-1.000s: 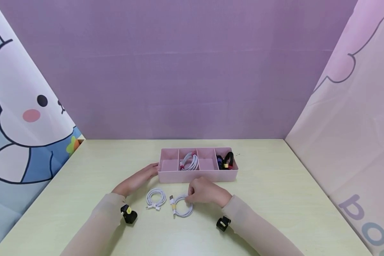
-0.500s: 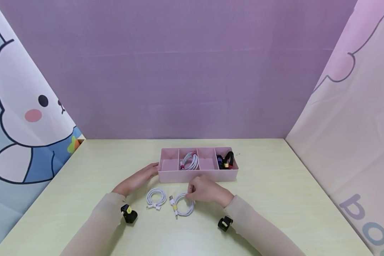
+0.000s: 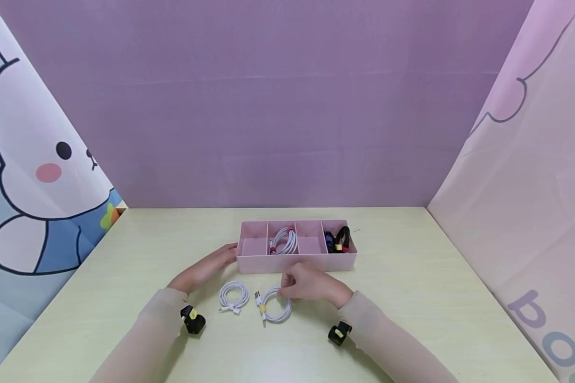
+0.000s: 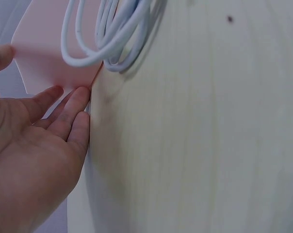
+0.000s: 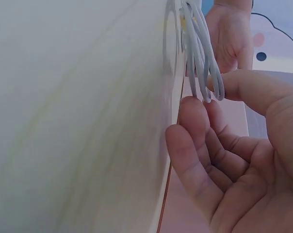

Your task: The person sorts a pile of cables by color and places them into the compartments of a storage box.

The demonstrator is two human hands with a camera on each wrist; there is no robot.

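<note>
In the head view my right hand (image 3: 310, 283) pinches the far right side of a coiled white USB cable (image 3: 280, 321) bound with a yellow tie. In the right wrist view its thumb touches the loops (image 5: 201, 53), and the other fingers curl beneath. With fingers fairly straight, my left hand (image 3: 210, 268) touches the left end of a pink divided box (image 3: 295, 265); in the left wrist view the fingertips meet the pink wall (image 4: 52, 63). Between the hands lies another coiled white cable (image 3: 233, 296) with a white tie.
Inside the box, a white cable coil (image 3: 285, 242) with red ties sits in the second compartment from the left. Dark bundled cables (image 3: 337, 242) fill part of the rightmost one. The pale table (image 3: 412, 276) ends at a purple backdrop (image 3: 278, 133).
My right hand has shifted slightly away from me with the yellow-tied cable, whose coil has turned a little. The left hand keeps its place at the box.
</note>
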